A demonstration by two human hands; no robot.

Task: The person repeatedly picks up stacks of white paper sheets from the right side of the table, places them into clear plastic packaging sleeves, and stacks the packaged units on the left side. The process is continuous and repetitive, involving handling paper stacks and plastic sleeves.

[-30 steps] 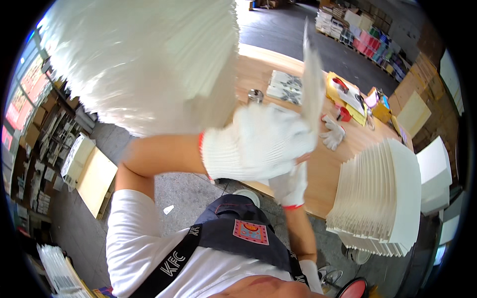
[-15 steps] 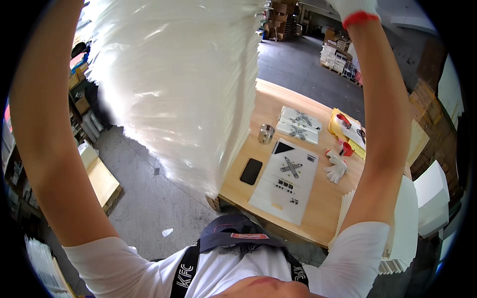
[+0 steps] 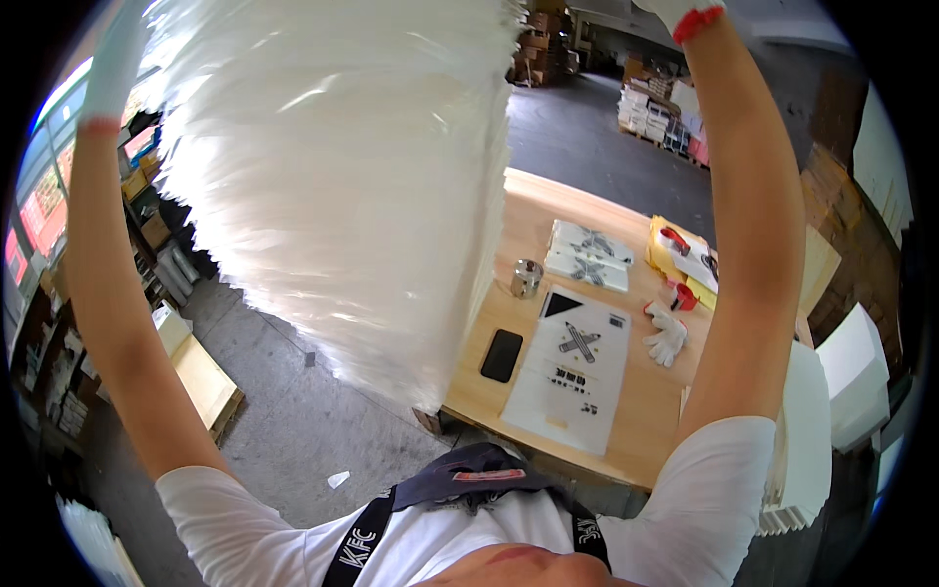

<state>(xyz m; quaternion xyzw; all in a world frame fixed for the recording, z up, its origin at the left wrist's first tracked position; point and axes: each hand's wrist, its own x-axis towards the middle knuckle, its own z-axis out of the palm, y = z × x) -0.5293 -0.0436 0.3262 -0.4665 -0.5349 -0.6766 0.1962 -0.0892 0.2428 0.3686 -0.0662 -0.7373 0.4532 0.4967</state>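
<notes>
A tall stack of translucent white plastic bags or sheets [image 3: 333, 186] rises in front of me, its layered edges fanning out on the left. My left hand [image 3: 119, 64], in a white glove with a reddish cuff, is raised beside the stack's upper left edge. Its fingers run out of the picture, so contact and grip cannot be told. Up at the top right is my right hand [image 3: 675, 12], gloved in white with a red cuff; its fingers are cut off by the upper edge too. Both arms are stretched up, one on each side of the stack.
On the wooden table [image 3: 469, 391] lie a black phone [image 3: 502, 355], a printed plastic bag [image 3: 572, 372], folded printed bags [image 3: 589, 254], a roll of clear tape [image 3: 526, 279], a spare white glove [image 3: 666, 335] and a red tape dispenser [image 3: 682, 295]. White sheets [image 3: 802, 440] stand at the right.
My left arm has shifted inward, bringing its gloved hand into view. The right hand has moved slightly up and left. The stack's near edges look shifted slightly in the picture.
</notes>
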